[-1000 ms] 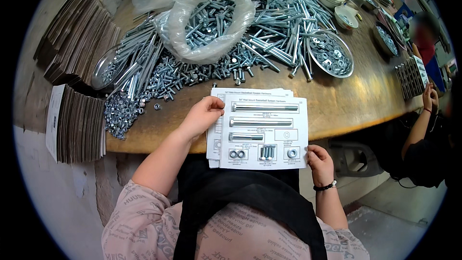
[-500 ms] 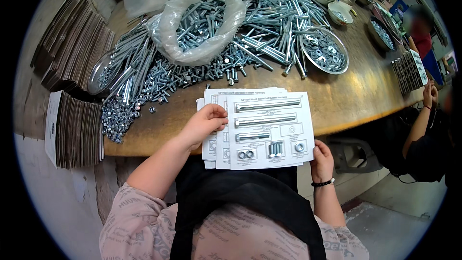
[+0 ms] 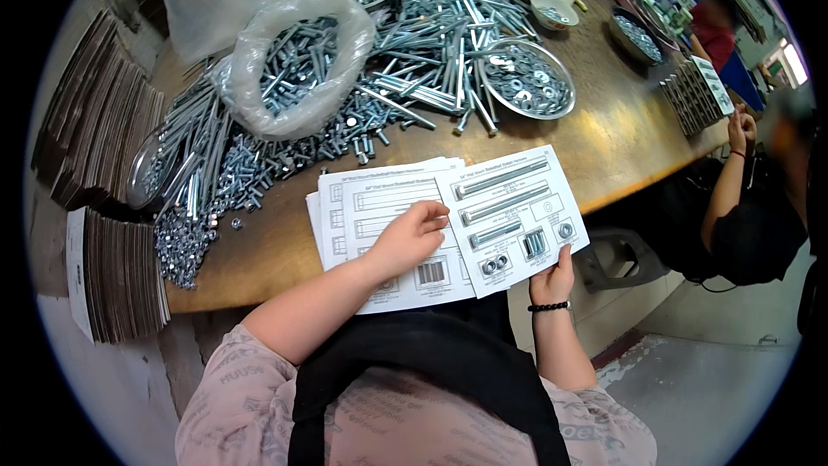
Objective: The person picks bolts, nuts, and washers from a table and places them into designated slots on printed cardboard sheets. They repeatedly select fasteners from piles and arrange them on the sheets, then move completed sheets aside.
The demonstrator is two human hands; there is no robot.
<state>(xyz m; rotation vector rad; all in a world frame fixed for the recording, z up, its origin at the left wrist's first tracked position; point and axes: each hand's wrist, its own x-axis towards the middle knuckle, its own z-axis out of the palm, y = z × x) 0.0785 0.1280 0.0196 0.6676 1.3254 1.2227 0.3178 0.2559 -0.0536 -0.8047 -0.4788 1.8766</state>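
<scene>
A white printed card (image 3: 517, 207) with bolts, nuts and a washer on its face lies tilted over a stack of similar printed cards (image 3: 345, 185) at the table's front edge. My right hand (image 3: 553, 278) grips its lower right corner, thumb on top and the other fingers underneath. Across the stack reaches my left hand (image 3: 410, 237), its fingers curled close together and the tips at the card's left edge. Whether they pinch anything is hidden. Bolts, nuts and pictured outlines show on the cards beneath.
Loose bolts (image 3: 345, 125) heap behind the cards, around an open plastic bag (image 3: 352, 26) of bolts. Nuts (image 3: 183, 246) pile at the left. A metal bowl (image 3: 569, 103) holds washers. Stacked cards (image 3: 121, 285) stand at far left. Another person's hands (image 3: 740, 131) are beside a card stack (image 3: 690, 102).
The top card has turned and slid right off the stack, uncovering more of the cards below. My left hand has moved in over the stack. The view has shifted right.
</scene>
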